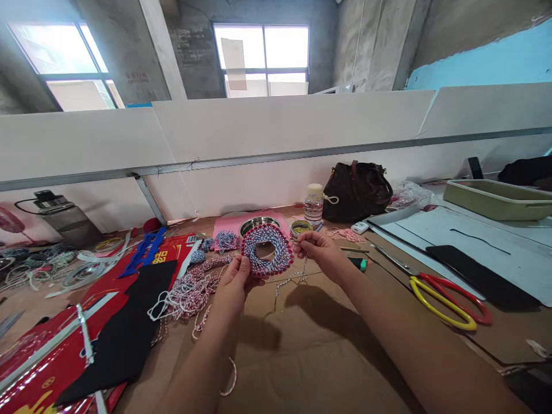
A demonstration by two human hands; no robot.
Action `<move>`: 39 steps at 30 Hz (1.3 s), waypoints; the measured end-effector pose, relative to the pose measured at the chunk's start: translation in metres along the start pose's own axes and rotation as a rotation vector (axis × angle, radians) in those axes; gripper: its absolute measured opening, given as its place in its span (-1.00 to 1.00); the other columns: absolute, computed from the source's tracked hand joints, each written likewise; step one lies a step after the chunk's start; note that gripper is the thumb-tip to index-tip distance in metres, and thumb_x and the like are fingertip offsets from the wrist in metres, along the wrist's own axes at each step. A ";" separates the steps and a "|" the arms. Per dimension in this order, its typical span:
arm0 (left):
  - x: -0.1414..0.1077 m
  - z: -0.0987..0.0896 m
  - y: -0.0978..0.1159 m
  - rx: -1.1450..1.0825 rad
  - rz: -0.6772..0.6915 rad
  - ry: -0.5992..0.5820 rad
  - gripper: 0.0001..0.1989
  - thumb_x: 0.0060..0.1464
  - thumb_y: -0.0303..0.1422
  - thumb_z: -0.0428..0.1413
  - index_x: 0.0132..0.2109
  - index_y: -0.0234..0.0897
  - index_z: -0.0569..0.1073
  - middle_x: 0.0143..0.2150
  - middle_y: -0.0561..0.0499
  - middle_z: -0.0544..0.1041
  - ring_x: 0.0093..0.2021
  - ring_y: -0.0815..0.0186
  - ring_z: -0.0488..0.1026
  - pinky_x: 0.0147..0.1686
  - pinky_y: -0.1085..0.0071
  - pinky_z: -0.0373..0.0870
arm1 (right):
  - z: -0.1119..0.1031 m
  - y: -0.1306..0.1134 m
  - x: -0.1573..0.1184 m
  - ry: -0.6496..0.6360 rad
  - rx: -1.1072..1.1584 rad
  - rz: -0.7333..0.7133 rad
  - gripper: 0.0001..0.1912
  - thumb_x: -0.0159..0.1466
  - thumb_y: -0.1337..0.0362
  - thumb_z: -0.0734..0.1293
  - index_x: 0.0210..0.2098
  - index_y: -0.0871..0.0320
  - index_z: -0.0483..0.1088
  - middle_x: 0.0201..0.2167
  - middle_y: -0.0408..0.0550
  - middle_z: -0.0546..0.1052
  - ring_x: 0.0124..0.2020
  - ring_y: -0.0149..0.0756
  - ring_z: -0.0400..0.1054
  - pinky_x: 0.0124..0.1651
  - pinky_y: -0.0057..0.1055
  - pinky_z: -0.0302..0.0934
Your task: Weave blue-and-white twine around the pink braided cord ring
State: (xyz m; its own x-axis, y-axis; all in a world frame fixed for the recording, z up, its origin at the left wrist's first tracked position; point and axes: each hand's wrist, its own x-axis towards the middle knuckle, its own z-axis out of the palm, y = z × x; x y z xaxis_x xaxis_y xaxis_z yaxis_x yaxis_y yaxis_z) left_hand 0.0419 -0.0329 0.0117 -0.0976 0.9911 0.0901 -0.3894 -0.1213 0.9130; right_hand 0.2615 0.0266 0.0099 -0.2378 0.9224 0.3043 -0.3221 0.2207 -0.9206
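A ring of twisted red, white and blue cord (266, 251) is held up over the cardboard-covered bench (293, 351), between the two hands. The left hand (235, 282) cups the ring's lower edge, its fingers curled behind the braid and its thumb lying across the front. The right hand (321, 253) pinches the ring's right edge between thumb and forefinger, and a thin loose strand of cord (291, 277) trails down below that pinch.

Directly behind the ring, and partly blocked by it in this view, a steel bowl (257, 225) sits on a pink sheet (224, 224). A small round tin (301, 228) stands just right of the bowl. Farther back and to the ring's right are a plastic bottle with a white cap (314, 201) and a dark brown handbag (356, 192), set against a white partition (280, 132).

Left of the ring lie small bundles of matching cord (226, 241), with a loose tangle of red-and-white cord (190, 293) nearer the left forearm. Beyond them are a blue plastic strip (144, 250) and a black sheet (125, 333) lying over red printed packaging (52, 351). Well to the ring's right rest scissors with yellow and red handles (448, 302), and a pale green tray (495, 199) sits farther back.
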 end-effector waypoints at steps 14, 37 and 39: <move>0.000 0.000 0.000 0.008 -0.045 -0.019 -0.48 -0.20 -0.01 0.37 -0.26 -0.31 0.43 -0.45 0.09 0.50 -0.48 0.33 0.50 -0.47 0.43 0.43 | 0.002 0.004 -0.003 -0.116 0.040 -0.048 -0.74 0.19 0.09 0.48 -0.32 0.14 0.44 -0.43 -0.17 0.46 -0.42 -0.41 0.33 -0.28 -0.41 0.21; 0.011 -0.006 -0.017 0.128 -0.035 -0.023 -0.40 -0.24 0.09 0.33 -0.21 -0.29 0.42 -0.44 0.02 0.56 -0.49 0.28 0.52 -0.45 0.36 0.47 | 0.027 -0.012 -0.022 -0.141 -0.332 -0.098 -0.82 0.25 0.15 0.40 -0.17 -0.03 0.60 -0.18 -0.08 0.55 -0.09 -0.21 0.38 0.02 -0.24 0.23; 0.012 -0.006 -0.018 0.138 -0.025 -0.016 -0.39 -0.24 0.07 0.34 -0.19 -0.30 0.43 -0.43 0.02 0.56 -0.48 0.27 0.53 -0.45 0.36 0.48 | 0.031 -0.013 -0.022 -0.089 -0.438 -0.156 -0.77 0.31 0.08 0.35 -0.18 -0.01 0.60 -0.13 -0.03 0.57 0.05 -0.14 0.36 0.16 -0.14 0.16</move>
State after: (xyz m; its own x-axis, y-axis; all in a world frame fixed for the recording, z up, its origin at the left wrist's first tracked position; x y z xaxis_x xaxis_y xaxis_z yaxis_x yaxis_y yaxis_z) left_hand 0.0424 -0.0193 -0.0061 -0.0743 0.9946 0.0723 -0.2617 -0.0894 0.9610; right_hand 0.2429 -0.0063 0.0227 -0.3014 0.8408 0.4497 0.0521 0.4855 -0.8727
